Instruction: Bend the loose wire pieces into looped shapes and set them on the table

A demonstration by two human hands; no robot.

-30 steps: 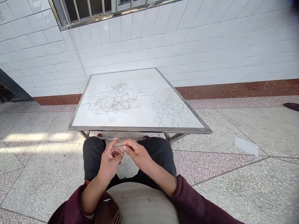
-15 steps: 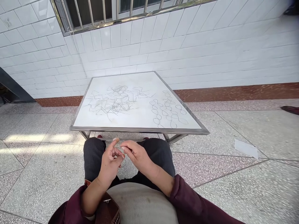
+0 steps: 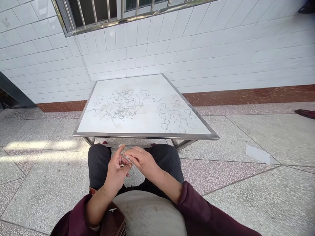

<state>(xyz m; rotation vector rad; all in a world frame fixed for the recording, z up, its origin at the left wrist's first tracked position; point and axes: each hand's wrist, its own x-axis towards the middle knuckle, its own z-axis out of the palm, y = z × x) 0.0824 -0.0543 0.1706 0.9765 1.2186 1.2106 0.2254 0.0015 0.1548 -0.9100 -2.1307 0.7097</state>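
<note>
Above my lap, my left hand (image 3: 117, 168) pinches a thin wire (image 3: 133, 171) between thumb and fingers, its index finger raised. Part of the wire curves out below the fingertips in a loop. My right hand (image 3: 142, 162) is closed, its thumb and fingertips at the same wire and close against the left fingers. Much of the wire is hidden by the fingers. On the white-topped table (image 3: 150, 127) in front, a tangle of thin bent wires (image 3: 123, 108) lies on the left. Several wires shaped into chained loops (image 3: 176, 113) lie near the right edge.
The table has a metal frame and stands close to a white tiled wall (image 3: 118, 59). A barred window (image 3: 108, 13) is above. A white strip (image 3: 258, 154) lies on the speckled floor to the right, and a dark red shoe (image 3: 305, 114) shows at the far right.
My right hand has shifted slightly left, its fingertips now closer over the left fingers and the wire. The left hand has hardly moved.
</note>
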